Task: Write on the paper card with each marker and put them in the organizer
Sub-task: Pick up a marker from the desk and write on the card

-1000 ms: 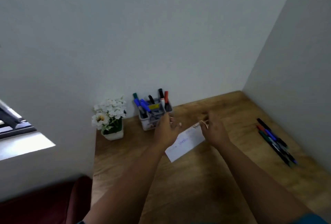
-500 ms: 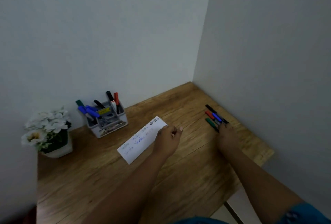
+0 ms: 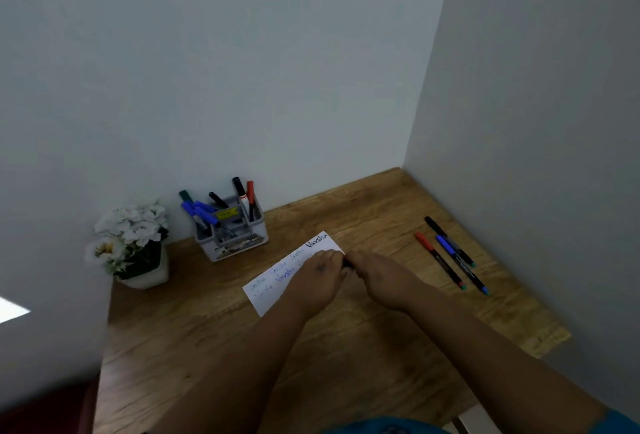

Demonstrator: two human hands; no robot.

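A white paper card [image 3: 265, 293] with several handwritten words lies on the wooden table [image 3: 346, 357]. My left hand [image 3: 317, 276] rests over its right part. My right hand [image 3: 382, 277] meets it fingertip to fingertip. Both are closed on a dark marker [image 3: 346, 263], of which only a short piece shows between the fingers. The grey organizer [image 3: 242, 243] stands behind the card by the wall and holds several markers. A black marker [image 3: 446, 237], a red marker [image 3: 437, 258] and a blue marker [image 3: 462, 265] lie side by side to the right.
A white pot of white flowers [image 3: 133, 243] stands at the back left by the wall. Walls close in the table at the back and right. The table's right edge [image 3: 554, 343] lies just past the loose markers.
My right hand went to the loose markers at the right and came back with one. It now meets my left hand over the card. One marker fewer lies there.
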